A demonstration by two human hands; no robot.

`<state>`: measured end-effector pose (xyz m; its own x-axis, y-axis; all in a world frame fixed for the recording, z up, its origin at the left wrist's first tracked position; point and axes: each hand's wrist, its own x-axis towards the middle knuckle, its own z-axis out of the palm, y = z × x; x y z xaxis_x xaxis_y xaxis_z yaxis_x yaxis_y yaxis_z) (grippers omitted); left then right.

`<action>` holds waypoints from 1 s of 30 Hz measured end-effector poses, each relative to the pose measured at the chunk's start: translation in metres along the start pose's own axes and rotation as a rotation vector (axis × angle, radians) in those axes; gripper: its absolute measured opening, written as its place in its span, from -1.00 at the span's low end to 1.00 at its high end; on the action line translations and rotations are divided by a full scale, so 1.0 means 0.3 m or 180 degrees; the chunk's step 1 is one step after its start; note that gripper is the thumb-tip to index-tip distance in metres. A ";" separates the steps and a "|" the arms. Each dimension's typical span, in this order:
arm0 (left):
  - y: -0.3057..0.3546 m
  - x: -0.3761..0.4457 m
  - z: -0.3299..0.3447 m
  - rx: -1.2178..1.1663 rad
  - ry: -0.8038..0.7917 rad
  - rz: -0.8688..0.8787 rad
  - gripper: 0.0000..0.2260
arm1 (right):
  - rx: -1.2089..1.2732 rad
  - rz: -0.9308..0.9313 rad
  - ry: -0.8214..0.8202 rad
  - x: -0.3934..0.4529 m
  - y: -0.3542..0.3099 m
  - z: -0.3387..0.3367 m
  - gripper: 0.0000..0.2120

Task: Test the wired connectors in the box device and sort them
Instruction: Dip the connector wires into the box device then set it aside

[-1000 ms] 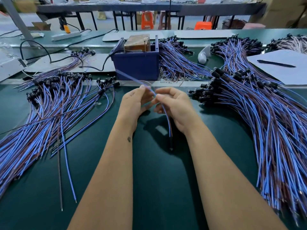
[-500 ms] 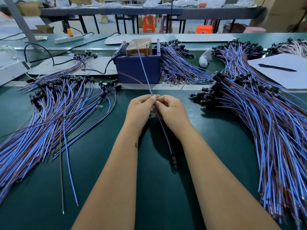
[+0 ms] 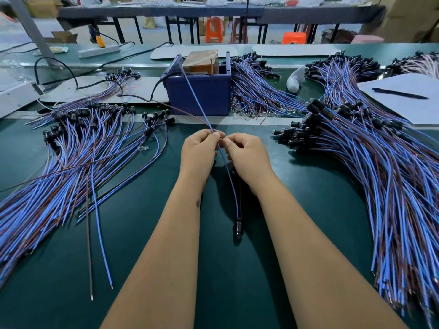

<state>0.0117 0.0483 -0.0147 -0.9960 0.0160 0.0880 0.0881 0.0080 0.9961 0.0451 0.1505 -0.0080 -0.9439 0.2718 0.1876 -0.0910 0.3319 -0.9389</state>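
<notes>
Your left hand (image 3: pixel 198 150) pinches the blue wire (image 3: pixel 202 108) at its fingertips, and your right hand (image 3: pixel 248 155) pinches the thin brown wire (image 3: pixel 190 115) just beside it, so both hands grasp the same wired connector close together over the bench (image 3: pixel 142 257). From your fingers the blue wire runs straight up and away to the top of the blue box device (image 3: pixel 199 93) ahead of your hands, while the brown one arcs off to the left of it. Toward you, the pair of wires hangs down between your forearms to the black connector head (image 3: pixel 238 227), which rests on the bench.

This piece looks very light and limp. The wires will bend and whip rather than push, so steering a bare tip from far back would likely be sloppy; hold close to the end you mean to place. The insulation looks smooth, so a fingertip pinch may slip if you tug. The stripped tips are probably the delicate part, so avoid kinking them. Lift the black head only when you sort.

One spread of finished-looking connectors lies left of your left hand (image 3: pixel 71 162), and a denser heap lies right of your right hand (image 3: pixel 380 162).
</notes>
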 end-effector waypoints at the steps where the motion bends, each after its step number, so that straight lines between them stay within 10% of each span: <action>1: -0.003 0.002 0.002 0.0021 0.0060 -0.0001 -0.78 | 0.0064 0.0048 0.0073 0.004 0.000 0.006 -0.82; 10: -0.024 0.011 0.013 0.0456 0.0111 0.0178 -0.80 | 0.1418 0.0484 0.0599 0.023 -0.044 0.086 -0.87; 30: 0.016 -0.020 -0.004 0.0352 0.0937 -0.0021 -0.75 | 0.1266 0.0018 0.0664 -0.009 -0.035 0.053 -0.82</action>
<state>0.0180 0.0470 -0.0104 -0.9567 -0.2746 0.0964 0.0666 0.1161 0.9910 0.0436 0.1320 -0.0033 -0.8642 0.4625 0.1981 -0.2397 -0.0322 -0.9703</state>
